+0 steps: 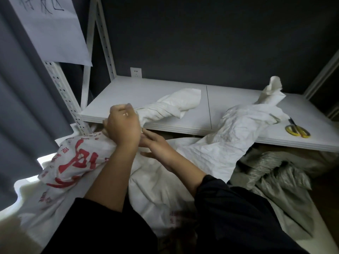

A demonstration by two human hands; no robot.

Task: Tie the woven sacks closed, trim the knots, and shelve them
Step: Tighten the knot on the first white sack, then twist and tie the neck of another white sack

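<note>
I read the printed sack [73, 162] as coarse woven plastic cloth, matt and creased; the plain sack [229, 136] is crinkled. The shelf board [146, 92] looks smooth, matt white; its perforated upright [62, 92], painted metal. The scissors [298, 132] have glossy yellow plastic handles.

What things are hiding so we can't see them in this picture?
Head view:
- Any string or knot on the sack neck: covered by the left hand.
- Scissors blades: partly behind the second sack.
- Paper sign writing: cut off by the top edge.
- Sack contents: hidden by the cloth.
</note>
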